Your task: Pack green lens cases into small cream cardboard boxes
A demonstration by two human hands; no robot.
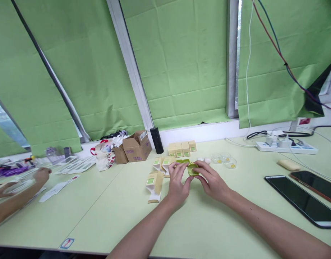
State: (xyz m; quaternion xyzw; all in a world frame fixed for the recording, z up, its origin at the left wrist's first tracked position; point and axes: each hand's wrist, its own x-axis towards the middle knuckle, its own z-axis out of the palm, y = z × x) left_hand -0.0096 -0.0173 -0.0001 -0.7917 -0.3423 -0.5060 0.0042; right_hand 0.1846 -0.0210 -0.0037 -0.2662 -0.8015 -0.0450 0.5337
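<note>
Your left hand (pixel 178 184) and right hand (pixel 214 180) pinched the small green box (pixel 193 170) over the counter (pixel 197 230), right of the near carton (pixel 153 181); it looked light, stiff and slightly slippery, best held by its rim.

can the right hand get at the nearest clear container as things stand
Probably yes: the nearest clear container sits just beyond the right hand, with only open tabletop seen between. That hand is holding the green case, though, so it would likely need freeing first.
</note>
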